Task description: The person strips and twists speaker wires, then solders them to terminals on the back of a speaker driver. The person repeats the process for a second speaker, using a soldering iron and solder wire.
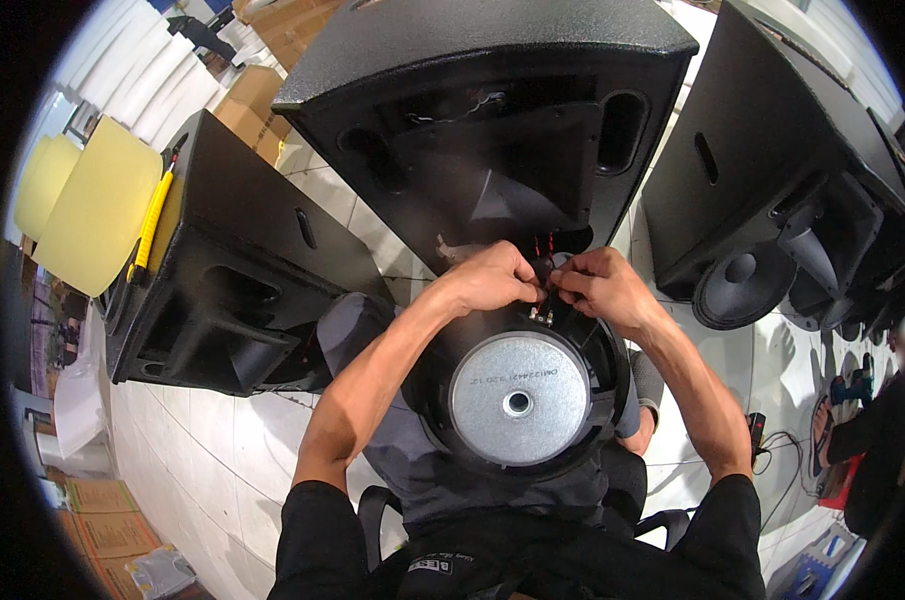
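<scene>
A round speaker driver [519, 400] with a silver magnet and black frame rests on my lap, magnet side up. Above its far rim, my left hand [498, 275] and my right hand [603, 285] meet with fingers pinched close together. Both grip the ends of thin red and black wires [551, 245] that run out of the big black speaker cabinet [483, 75] in front of me. Just below the fingers sit the driver's metal terminals [541, 317]. My fingertips hide the wire ends, so whether they touch the terminals I cannot tell.
Black cabinets stand at left [243, 240] and right [763, 150]. On the left one lie yellow tape rolls [98, 205] and a yellow cutter knife [151, 225]. A loose cone speaker [743, 288] leans at the right cabinet. Cardboard boxes [108, 520] and a cable [788, 450] lie on the tiled floor.
</scene>
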Demonstrator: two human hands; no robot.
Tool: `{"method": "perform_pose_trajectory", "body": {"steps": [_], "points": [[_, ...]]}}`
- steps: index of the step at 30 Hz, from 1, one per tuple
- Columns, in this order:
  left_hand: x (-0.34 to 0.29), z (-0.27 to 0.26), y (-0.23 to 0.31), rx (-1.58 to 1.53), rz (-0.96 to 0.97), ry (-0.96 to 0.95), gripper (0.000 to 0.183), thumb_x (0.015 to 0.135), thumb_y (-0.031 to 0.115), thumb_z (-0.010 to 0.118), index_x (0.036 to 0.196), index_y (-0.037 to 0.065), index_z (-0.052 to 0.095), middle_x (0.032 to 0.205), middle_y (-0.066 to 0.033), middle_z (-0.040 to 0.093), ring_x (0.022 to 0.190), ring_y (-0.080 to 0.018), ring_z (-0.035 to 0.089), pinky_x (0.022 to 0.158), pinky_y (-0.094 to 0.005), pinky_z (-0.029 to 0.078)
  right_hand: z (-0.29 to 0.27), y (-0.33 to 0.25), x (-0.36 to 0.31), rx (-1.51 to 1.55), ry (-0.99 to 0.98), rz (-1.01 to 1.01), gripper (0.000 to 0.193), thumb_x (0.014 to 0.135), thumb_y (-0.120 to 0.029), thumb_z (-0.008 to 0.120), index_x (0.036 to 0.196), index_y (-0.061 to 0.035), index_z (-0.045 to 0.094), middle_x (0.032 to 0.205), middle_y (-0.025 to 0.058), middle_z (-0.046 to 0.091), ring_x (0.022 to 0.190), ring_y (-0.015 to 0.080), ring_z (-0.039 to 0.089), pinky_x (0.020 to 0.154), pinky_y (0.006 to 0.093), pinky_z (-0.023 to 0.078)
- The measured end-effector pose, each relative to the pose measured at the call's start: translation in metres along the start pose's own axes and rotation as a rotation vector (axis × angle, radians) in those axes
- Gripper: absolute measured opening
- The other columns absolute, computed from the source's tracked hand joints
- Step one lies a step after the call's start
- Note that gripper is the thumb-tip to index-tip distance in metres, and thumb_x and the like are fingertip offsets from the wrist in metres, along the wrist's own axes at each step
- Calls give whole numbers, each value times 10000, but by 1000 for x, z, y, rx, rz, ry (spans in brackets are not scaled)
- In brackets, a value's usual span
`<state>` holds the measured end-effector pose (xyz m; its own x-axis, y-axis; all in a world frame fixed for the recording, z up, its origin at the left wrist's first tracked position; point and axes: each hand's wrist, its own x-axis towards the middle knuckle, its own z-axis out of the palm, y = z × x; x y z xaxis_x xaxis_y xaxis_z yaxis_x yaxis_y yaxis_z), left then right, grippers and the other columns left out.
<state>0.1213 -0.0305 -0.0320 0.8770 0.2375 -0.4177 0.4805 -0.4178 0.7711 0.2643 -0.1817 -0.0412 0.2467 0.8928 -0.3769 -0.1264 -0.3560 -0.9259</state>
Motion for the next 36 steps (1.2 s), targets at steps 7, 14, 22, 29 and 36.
{"method": "perform_pose_trajectory", "body": {"steps": [7, 14, 22, 29, 36], "points": [[-7, 4, 9, -121, -65, 82, 245, 822, 158, 711, 953, -46, 743, 865, -132, 728, 830, -158, 646, 786, -304, 492, -2, 9, 2, 85, 23, 14, 173, 932, -139, 631, 872, 20, 663, 700, 10, 579, 553, 47, 465, 472, 199, 333], [-5, 7, 6, -258, -75, 81, 228, 853, 138, 695, 947, -65, 737, 878, -115, 725, 821, -145, 635, 776, -299, 488, 6, 11, -6, 6, 43, -37, 224, 957, -173, 614, 870, 30, 652, 706, 24, 594, 611, 93, 514, 558, 250, 420], [-8, 11, 16, -29, -46, 148, 226, 823, 161, 674, 886, -48, 736, 760, -125, 710, 720, -157, 639, 702, -328, 500, 1, 19, -11, -114, -2, -158, 226, 947, -158, 615, 936, 55, 687, 811, 77, 669, 720, 108, 575, 683, 279, 480], [-17, 20, 23, 218, 21, 281, 270, 825, 218, 635, 851, -39, 713, 794, -220, 690, 789, -312, 702, 722, -404, 503, 0, 37, -2, -224, 33, -242, 193, 888, -116, 614, 919, 61, 683, 808, 79, 686, 756, 110, 590, 709, 283, 485], [-19, 18, 26, 214, -17, 246, 273, 846, 227, 615, 863, -32, 699, 787, -208, 684, 802, -320, 693, 737, -394, 501, 12, 23, -14, -345, 270, -112, 227, 785, -178, 660, 782, 47, 684, 663, 67, 632, 652, 96, 545, 623, 292, 460]]}}
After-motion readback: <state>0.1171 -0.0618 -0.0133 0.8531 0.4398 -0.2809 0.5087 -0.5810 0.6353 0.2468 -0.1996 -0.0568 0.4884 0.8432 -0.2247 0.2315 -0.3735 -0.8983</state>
